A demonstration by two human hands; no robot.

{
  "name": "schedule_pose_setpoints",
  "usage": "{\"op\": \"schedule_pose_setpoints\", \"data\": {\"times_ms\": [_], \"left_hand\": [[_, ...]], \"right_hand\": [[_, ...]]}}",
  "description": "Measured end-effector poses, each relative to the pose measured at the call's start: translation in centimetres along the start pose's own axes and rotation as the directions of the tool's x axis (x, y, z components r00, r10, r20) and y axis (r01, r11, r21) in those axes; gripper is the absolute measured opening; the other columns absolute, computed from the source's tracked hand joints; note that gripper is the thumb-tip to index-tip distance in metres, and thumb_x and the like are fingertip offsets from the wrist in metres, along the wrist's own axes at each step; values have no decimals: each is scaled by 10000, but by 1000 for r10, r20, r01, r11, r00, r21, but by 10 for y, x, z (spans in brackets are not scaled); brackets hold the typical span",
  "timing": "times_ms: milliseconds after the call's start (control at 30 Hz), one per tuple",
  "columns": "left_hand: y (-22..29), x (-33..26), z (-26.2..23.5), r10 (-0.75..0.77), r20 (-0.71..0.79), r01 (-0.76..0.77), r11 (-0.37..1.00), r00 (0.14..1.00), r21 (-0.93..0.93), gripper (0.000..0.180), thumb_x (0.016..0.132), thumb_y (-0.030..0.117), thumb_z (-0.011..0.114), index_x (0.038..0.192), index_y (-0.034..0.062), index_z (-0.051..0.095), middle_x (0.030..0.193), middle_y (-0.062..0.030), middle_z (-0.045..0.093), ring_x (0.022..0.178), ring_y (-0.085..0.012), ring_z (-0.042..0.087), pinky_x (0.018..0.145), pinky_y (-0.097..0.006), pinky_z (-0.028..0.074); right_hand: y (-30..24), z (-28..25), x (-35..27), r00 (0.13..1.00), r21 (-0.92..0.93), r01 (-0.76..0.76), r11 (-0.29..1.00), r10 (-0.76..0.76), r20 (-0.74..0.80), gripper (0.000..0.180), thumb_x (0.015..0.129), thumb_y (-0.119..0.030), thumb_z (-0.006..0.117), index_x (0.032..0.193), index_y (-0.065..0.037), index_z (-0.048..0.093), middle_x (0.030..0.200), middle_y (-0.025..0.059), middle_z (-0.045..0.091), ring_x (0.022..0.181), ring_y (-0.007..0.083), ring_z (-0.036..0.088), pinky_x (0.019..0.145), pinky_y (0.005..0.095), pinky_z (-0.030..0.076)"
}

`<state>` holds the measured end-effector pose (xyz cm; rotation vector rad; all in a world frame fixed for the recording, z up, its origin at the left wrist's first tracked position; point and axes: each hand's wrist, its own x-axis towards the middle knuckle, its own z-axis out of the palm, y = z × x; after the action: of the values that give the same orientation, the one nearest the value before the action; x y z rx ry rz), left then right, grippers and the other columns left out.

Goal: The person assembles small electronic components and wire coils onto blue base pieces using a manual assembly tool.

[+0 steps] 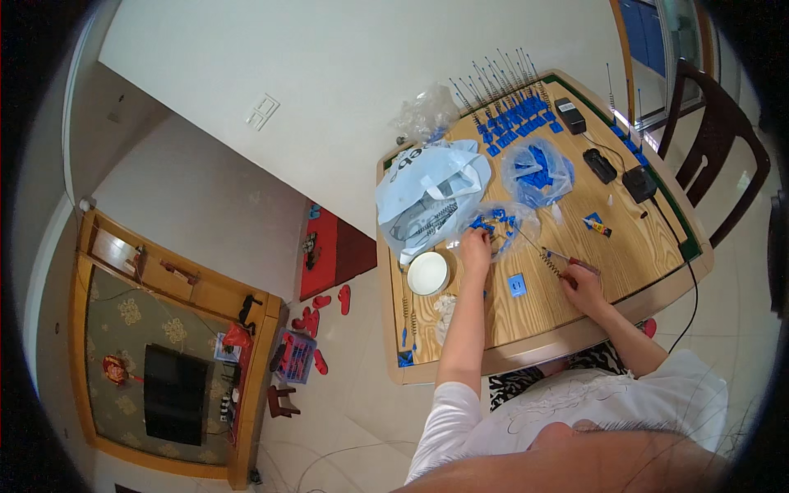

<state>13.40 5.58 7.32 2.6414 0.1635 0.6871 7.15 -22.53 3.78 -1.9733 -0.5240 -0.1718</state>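
Observation:
My left hand (pixel 475 251) reaches into an open clear plastic bag (pixel 526 220) of small blue plastic parts (pixel 499 220). Its fingers are curled together, and what they pinch is hidden. My right hand (pixel 582 289) is closed on a dark coil spring (pixel 551 263) with a thin rod running out of it toward the bag. Beside that hand lies a screwdriver with a red handle (pixel 585 266). A blue square piece (pixel 516 285) rests on the wooden table (pixel 538 316) between my hands.
A white bowl (pixel 428 273) and a pale blue bag (pixel 431 185) of springs stand at the left. Behind are another bag of blue parts (pixel 537 168) and rows of upright springs on blue bases (pixel 518 115). A glue tube (pixel 597 227) and black adapter (pixel 639 185) lie right.

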Motion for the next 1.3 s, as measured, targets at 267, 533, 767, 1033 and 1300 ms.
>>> {"op": "schedule_pose_setpoints", "data": {"times_ms": [267, 533, 767, 1033, 1300], "left_hand": [[-16, 43, 40, 36, 248, -92, 972, 968, 216, 102, 755, 82, 584, 781, 16, 658, 830, -205, 639, 779, -372, 621, 716, -457, 502], [-9, 57, 35, 15, 326, -119, 946, 945, 300, 128, 778, 91, 545, 787, 4, 640, 864, -217, 644, 823, -362, 636, 721, -464, 514], [-12, 56, 32, 7, 371, -132, 941, 928, 312, 126, 746, 137, 607, 819, 119, 709, 861, -150, 666, 811, -334, 639, 733, -442, 516], [2, 54, 31, 36, 435, -204, 916, 900, 346, 139, 780, 121, 565, 801, 49, 682, 885, -184, 658, 838, -343, 643, 732, -439, 523], [6, 37, 12, 69, 270, -114, 981, 961, 155, 151, 747, 124, 624, 863, 31, 647, 823, -172, 657, 789, -332, 640, 704, -450, 503]], "right_hand": [[8, 1, 1, 996, -81, 76, 994, -81, -49, 89, 748, -64, 640, 807, -16, 594, 736, 97, 587, 643, 210, 587, 584, 313, 461], [12, 1, 2, 997, -71, 61, 996, -64, -35, 95, 752, -69, 639, 822, -19, 598, 739, 96, 585, 649, 220, 586, 587, 320, 463], [11, -1, 2, 997, -93, 55, 994, -59, -41, 90, 758, -77, 637, 810, -20, 591, 744, 104, 583, 659, 239, 581, 596, 330, 463], [15, -1, 1, 998, -62, 50, 997, -52, -43, 87, 771, -81, 631, 802, -13, 587, 722, 102, 576, 646, 223, 580, 581, 326, 460], [11, 5, 3, 991, -94, 116, 989, -122, -58, 90, 762, -79, 638, 801, -13, 591, 711, 104, 573, 631, 229, 577, 577, 331, 459]]}}
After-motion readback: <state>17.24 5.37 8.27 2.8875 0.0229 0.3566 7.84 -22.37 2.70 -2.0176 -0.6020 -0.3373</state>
